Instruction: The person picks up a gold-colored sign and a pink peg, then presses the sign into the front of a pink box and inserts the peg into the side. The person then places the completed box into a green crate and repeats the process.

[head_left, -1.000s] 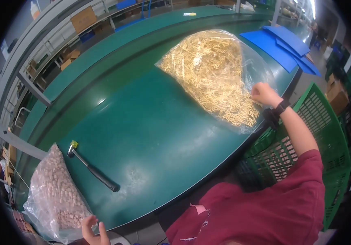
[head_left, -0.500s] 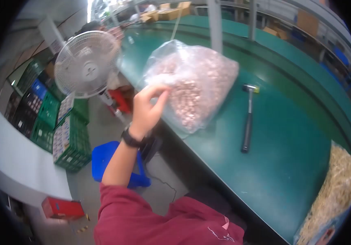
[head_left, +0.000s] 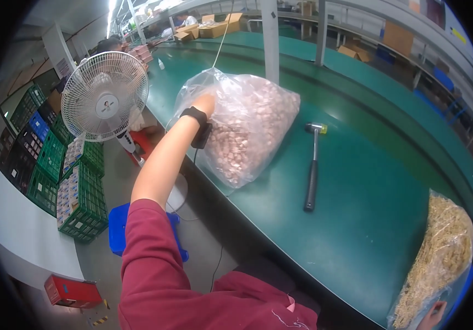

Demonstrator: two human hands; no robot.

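Observation:
My left hand [head_left: 206,104] reaches into the mouth of a large clear plastic bag [head_left: 247,129] full of small pinkish copper-coloured pieces. Its fingers are hidden in the bag, so their pose cannot be told. The wrist carries a black band. At the lower right, only part of my right hand [head_left: 434,315] shows; its fingers close on the lower edge of a second clear bag [head_left: 437,247], filled with straw-coloured pieces. Between the two bags lies a hammer [head_left: 312,173] with a black grip, metal shaft and yellow-tipped head.
The green table [head_left: 352,231] has its near edge running diagonally before me. To the left stand a white fan [head_left: 104,102], a blue stool [head_left: 117,228], stacked green crates [head_left: 82,212] and a red box [head_left: 73,291]. A grey post [head_left: 270,41] rises behind the copper-filled bag.
My left hand has moved from just outside the bag's mouth into it, and its fingers have gone out of sight. The view has shifted slightly, showing more of my right hand.

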